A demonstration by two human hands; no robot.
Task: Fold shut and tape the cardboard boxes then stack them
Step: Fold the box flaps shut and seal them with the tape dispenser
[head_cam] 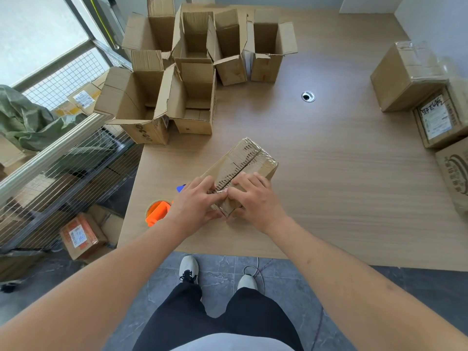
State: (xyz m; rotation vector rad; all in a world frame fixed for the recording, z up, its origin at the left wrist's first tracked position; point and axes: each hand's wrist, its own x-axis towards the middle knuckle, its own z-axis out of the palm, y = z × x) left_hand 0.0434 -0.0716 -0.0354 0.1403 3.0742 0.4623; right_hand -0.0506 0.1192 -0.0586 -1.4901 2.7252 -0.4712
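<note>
A closed cardboard box [249, 158] lies on the wooden table [342, 173], its top seam covered with clear tape. My left hand [195, 201] and my right hand [253, 196] both press flat on the box's near end, fingers meeting over the seam and thumbs wrapped down the near face. An orange tape dispenser [157, 212] with a blue part sits on the table just left of my left hand. Several open boxes [177, 72] with raised flaps stand at the far left of the table. Taped boxes [410, 77] sit at the right edge.
A round cable hole [308, 96] lies mid-table beyond the box. A metal rail and wire mesh cart [63, 153] stands left of the table, with labelled parcels [81, 234] on the floor. My feet stand at the table's near edge.
</note>
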